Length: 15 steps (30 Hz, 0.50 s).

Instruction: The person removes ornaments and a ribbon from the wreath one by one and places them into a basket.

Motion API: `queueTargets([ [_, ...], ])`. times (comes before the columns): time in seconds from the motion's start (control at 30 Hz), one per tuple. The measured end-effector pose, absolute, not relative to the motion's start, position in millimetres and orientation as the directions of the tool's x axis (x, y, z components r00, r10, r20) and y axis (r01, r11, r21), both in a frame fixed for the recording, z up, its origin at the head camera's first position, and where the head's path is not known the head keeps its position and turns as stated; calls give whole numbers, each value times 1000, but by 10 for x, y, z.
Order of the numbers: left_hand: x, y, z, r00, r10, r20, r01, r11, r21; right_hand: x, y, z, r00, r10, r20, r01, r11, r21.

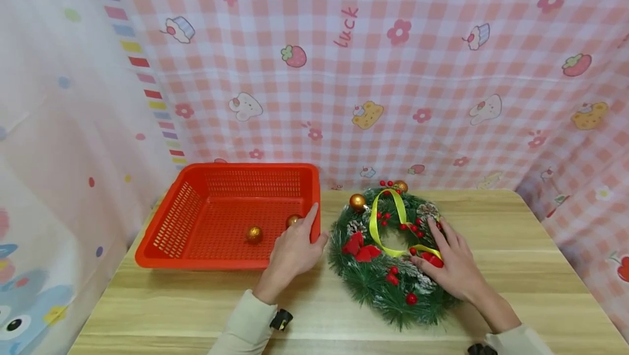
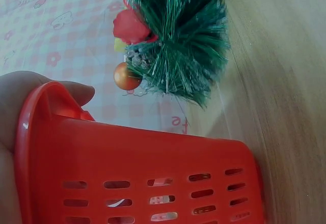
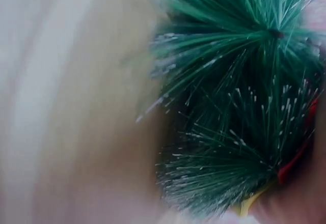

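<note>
The wreath (image 1: 371,281) lies on the table (image 1: 506,246), right of the basket (image 1: 206,264). The right hand (image 1: 454,268) rests on it, fingers extended; whether the left hand (image 1: 295,251) grips the basket cannot be determined. Expect light, springy foliage (berries (image 1: 393,277) may detach); hold opposite sides.

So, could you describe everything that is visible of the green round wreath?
The green, round, bristly wreath looks synthetic, partly whitish at the tips. It carries red berries, a red bow, pinecones and two golden balls; a yellow ribbon loops over it. It lies on the pale wooden table, right of the red plastic basket. The right hand rests on its right side.
</note>
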<state>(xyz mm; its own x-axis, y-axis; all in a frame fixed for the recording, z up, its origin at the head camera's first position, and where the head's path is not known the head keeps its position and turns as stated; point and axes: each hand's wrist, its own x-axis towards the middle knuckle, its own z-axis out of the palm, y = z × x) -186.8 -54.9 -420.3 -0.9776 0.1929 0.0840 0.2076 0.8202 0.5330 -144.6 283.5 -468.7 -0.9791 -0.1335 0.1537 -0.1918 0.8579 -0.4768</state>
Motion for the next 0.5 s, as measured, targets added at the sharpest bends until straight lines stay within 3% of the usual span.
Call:
queueTargets([
  [0.3,-1869,-546,-4210,-980,187,65,193,823,535,-1556,2976,-4712,-955,-233,184,-293,839,-459],
  [0.5,-1874,-554,-4200,-980,190,56,190,819,541,-1527,2919,-4642,-954,-201,223,-284,849,-446],
])
